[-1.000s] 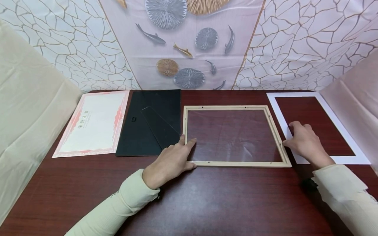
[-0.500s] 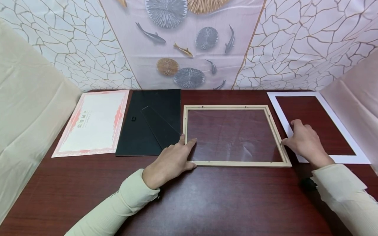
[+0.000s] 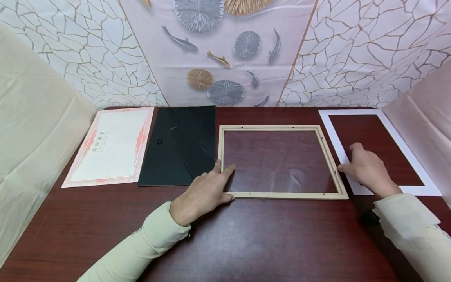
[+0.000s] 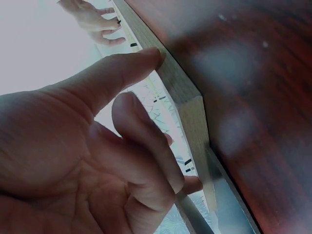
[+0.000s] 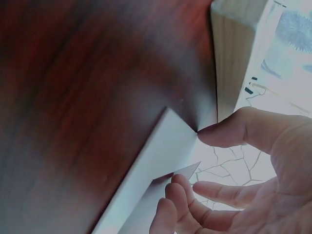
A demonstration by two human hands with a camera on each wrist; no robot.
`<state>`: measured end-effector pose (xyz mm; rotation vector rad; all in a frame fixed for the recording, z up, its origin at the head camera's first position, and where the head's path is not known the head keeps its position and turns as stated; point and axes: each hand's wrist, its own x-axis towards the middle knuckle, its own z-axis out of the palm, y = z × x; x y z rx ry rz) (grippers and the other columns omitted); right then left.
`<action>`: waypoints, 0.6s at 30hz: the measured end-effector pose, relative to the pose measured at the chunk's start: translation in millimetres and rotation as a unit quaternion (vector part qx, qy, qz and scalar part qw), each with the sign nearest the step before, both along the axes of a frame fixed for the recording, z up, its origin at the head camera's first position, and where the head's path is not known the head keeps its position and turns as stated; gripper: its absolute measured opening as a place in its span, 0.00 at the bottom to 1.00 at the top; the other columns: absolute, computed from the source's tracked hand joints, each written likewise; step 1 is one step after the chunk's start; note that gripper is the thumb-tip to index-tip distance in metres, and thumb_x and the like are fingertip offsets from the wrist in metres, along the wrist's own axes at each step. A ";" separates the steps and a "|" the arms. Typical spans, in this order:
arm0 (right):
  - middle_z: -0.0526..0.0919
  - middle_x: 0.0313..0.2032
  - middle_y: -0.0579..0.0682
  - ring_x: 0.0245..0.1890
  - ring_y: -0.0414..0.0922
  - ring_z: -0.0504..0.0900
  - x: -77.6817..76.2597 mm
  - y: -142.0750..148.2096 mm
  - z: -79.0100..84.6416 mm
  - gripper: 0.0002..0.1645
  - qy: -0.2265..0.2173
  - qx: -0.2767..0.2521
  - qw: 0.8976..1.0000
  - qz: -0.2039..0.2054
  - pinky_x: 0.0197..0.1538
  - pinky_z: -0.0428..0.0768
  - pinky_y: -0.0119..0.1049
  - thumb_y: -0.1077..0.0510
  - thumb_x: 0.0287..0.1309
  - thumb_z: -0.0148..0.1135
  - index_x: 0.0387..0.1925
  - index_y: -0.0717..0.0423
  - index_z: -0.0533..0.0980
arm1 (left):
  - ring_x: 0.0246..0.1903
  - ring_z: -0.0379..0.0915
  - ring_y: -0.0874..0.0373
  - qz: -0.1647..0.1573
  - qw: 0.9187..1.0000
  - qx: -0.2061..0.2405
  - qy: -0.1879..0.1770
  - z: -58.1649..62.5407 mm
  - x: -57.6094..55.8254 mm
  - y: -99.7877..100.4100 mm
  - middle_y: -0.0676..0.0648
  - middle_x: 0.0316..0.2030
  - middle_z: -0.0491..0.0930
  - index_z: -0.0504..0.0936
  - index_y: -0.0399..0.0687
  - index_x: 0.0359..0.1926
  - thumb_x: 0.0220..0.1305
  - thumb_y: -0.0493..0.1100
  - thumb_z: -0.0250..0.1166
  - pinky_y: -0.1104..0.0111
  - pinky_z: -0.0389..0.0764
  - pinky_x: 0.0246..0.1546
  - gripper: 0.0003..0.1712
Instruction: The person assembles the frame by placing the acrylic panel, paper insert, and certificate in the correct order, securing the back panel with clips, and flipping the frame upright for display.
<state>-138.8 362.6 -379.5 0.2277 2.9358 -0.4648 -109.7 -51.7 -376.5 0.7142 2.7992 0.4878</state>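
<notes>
A pale wooden picture frame (image 3: pixel 285 195) lies face down with its clear pane (image 3: pixel 278 160) inside and small dark tabs along its rails. My left hand (image 3: pixel 201 196) holds its near left corner, thumb (image 4: pixel 131 66) along the near rail and fingers at the left rail. Beyond the frame's right rail, my right hand (image 3: pixel 368 168) hovers over the left side of a white mat board (image 3: pixel 415 156). Its thumb (image 5: pixel 226 131) points toward the rail near a tab; the other fingers curl loosely, with nothing seen between them. Contact between thumb and rail is unclear.
Left of the frame lies a black backing board (image 3: pixel 176 164) with a folded-flat stand. Farther left is a certificate (image 3: pixel 116 145) with a pink border. All lie on a dark red-brown table (image 3: pixel 246 239), with patterned cloth (image 3: pixel 225 51) hanging behind.
My right thumb has drawn slightly back to the right from the frame's right rail, and that hand has shifted a little rightward. The left hand and the frame have stayed put.
</notes>
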 end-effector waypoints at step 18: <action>0.74 0.36 0.84 0.35 0.80 0.77 -0.5 -3.7 5.9 0.45 0.006 0.003 0.999 -0.035 0.32 0.74 0.62 0.52 0.55 0.72 0.54 0.79 0.55 | 0.36 0.87 0.38 -0.003 1.000 0.006 0.007 -0.8 0.2 -1.1 0.23 0.70 0.68 0.71 0.43 0.74 0.62 0.49 0.78 0.49 0.87 0.36 0.44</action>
